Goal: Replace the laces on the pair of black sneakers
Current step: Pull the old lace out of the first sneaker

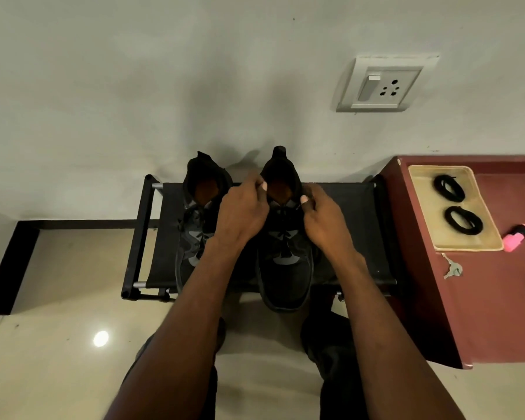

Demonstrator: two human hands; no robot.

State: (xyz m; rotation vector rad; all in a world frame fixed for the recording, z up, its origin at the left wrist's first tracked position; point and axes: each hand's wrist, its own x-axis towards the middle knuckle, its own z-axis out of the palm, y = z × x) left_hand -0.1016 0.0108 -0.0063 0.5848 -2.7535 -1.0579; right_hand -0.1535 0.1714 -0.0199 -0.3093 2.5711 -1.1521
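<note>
Two black sneakers stand side by side on a low black rack (352, 207), heels toward the wall. The left sneaker (194, 225) is laced and untouched. Both my hands are at the collar of the right sneaker (285, 268): my left hand (243, 213) has curled fingers at its left edge, and my right hand (322, 216) has curled fingers at its right edge. Whether they pinch the lace or the collar is hidden by the fingers. Two coiled black laces (449, 186) (464, 221) lie in a beige tray (479, 241).
The tray sits on a dark red cabinet (497, 298) to the right of the rack, with a pink object (517, 234) and keys (452, 268) beside it. A wall socket (385, 84) is above. My knees are in front of the rack on the tiled floor.
</note>
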